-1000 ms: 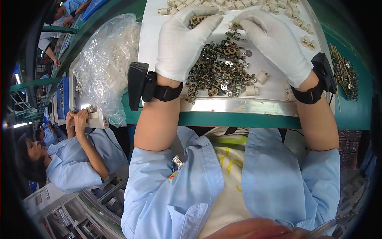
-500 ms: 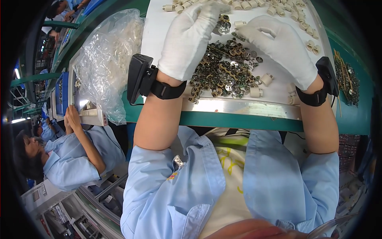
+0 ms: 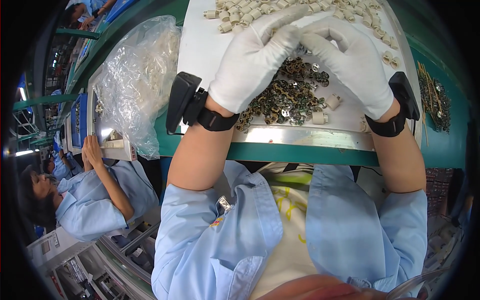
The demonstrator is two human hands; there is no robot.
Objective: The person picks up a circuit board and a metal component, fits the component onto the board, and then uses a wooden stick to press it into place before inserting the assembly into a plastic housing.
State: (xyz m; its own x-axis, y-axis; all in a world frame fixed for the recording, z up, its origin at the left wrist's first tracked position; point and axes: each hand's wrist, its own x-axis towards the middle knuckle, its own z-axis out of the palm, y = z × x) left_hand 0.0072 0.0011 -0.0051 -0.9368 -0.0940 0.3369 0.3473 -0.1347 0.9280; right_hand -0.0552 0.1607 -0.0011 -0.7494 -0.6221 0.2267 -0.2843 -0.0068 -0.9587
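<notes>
Many small, brassy and silvery metal parts (image 3: 285, 102) lie heaped on the flat white surface (image 3: 202, 55), beneath the converging left hand (image 3: 255, 65) and right hand (image 3: 357, 65), both in white fabric gloves. The step appears to be fingertip handling of small pieces; the next move would call for a light, precise pinch. The left grip is partly open, the right's fingertips drawn together; whether either holds anything cannot be told. Beyond lie cream, cylindrical pieces (image 3: 246, 19); leftward, a clear plastic bag (image 3: 132, 85).
</notes>
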